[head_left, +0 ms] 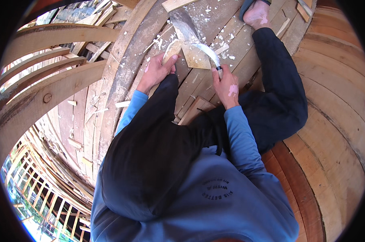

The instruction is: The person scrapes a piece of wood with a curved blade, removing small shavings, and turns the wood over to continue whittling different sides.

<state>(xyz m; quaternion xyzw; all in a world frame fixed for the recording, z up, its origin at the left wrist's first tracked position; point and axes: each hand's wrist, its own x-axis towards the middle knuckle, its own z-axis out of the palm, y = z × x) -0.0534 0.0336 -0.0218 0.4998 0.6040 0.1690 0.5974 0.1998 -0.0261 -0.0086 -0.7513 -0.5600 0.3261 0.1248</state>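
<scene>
My left hand (158, 70) is closed around a pale piece of wood (173, 50) with a rounded tip; the grip hides part of it. In my right hand (227, 86) is the dark handle of a curved knife (207, 51), its bright blade arching up and left. The blade lies over a flat wooden board (197, 59) with an angled end, close to the held wood but apparently apart from it. A weathered grey board (184, 23) lies just beyond, and pale shavings (221, 37) are scattered around it.
I sit on a plank floor (95, 121), my legs bent either side of the work. Curved wooden ribs (49, 90) rise on the left, with stacked wood strips (59, 161) below them. A curved plank wall (328, 97) stands at right. My foot (256, 15) rests at the far side.
</scene>
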